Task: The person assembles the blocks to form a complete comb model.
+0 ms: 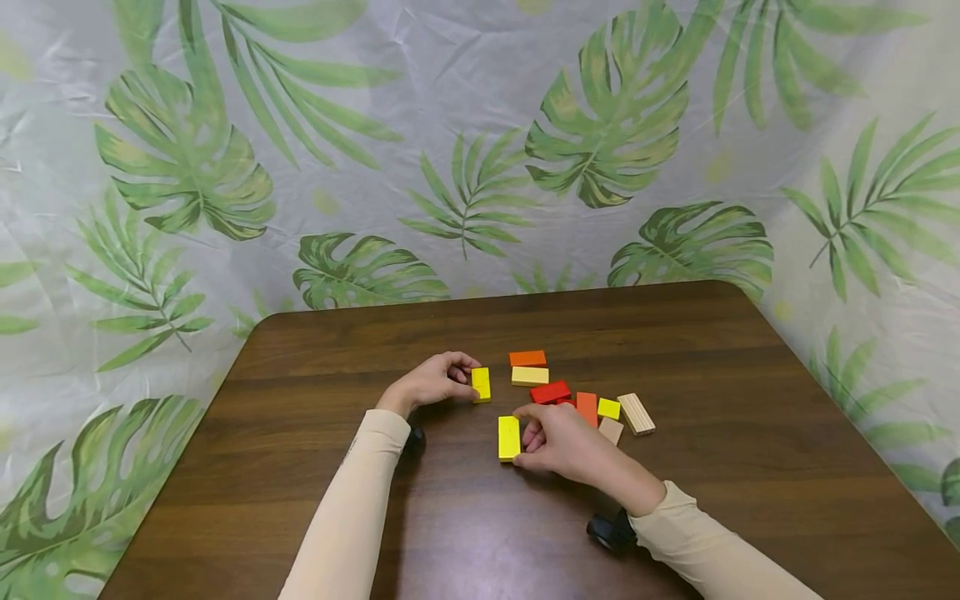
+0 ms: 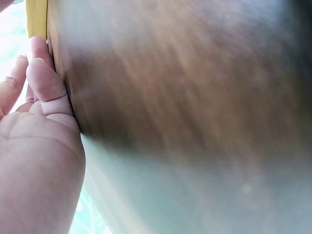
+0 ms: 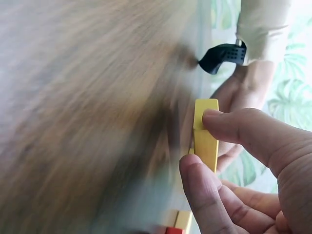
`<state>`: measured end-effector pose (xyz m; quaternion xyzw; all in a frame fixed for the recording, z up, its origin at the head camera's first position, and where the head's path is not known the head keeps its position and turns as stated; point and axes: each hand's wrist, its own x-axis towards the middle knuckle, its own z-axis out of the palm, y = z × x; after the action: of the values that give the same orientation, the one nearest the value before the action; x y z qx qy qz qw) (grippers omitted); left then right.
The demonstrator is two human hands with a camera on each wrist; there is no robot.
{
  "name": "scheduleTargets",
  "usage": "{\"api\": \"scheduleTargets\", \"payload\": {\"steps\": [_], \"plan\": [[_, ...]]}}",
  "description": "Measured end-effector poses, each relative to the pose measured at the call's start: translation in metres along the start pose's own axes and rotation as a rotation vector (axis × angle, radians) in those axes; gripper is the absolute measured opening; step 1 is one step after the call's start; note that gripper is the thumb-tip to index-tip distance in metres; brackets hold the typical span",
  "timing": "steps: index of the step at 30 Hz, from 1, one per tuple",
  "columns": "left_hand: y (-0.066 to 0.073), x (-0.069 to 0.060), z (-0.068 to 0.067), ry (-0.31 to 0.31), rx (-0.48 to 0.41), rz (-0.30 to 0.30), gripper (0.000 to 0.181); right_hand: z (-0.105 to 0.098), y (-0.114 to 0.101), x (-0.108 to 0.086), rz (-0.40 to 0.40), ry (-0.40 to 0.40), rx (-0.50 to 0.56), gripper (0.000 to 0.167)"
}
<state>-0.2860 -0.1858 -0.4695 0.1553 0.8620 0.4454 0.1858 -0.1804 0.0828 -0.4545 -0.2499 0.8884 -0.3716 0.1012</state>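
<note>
Near the middle of the table, my left hand (image 1: 437,379) pinches a yellow block (image 1: 481,384) between thumb and fingers. In the left wrist view only part of this block (image 2: 36,19) shows, beyond the fingertips. Closer to me and slightly right, my right hand (image 1: 567,442) holds a second yellow block (image 1: 509,438) by its two ends. The right wrist view shows the thumb on one end of that block (image 3: 205,146) and a forefinger at the other. The two yellow blocks are apart in the head view.
Right of the hands lie an orange block (image 1: 528,358), a cream block (image 1: 530,377), a red block (image 1: 551,392), an orange-red block (image 1: 587,408), a small yellow block (image 1: 609,408), a tan block (image 1: 611,430) and a grooved wooden block (image 1: 637,414). A leaf-patterned cloth (image 1: 465,200) hangs behind the table (image 1: 300,467).
</note>
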Motion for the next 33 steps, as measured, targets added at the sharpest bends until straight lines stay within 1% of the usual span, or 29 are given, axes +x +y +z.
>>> {"api": "scheduleTargets", "payload": {"steps": [7, 15, 20, 26, 33], "plan": [[0.001, 0.001, 0.0, 0.008, 0.009, -0.004, 0.051, 0.003, -0.007, 0.014, 0.03, -0.02, -0.004, 0.063], [0.001, 0.0, -0.001, 0.014, 0.011, 0.006, 0.048, 0.009, -0.009, 0.03, 0.033, -0.032, -0.042, 0.063], [0.0, -0.002, 0.0, 0.007, 0.007, 0.01, 0.048, 0.011, -0.012, 0.037, 0.026, -0.051, -0.054, 0.062], [0.0, -0.001, 0.0, 0.004, -0.005, 0.009, 0.049, 0.012, -0.015, 0.048, 0.027, -0.043, -0.073, 0.06], [0.0, -0.001, 0.0, 0.0, -0.006, 0.005, 0.048, 0.012, -0.014, 0.054, 0.035, -0.056, -0.078, 0.063]]}}
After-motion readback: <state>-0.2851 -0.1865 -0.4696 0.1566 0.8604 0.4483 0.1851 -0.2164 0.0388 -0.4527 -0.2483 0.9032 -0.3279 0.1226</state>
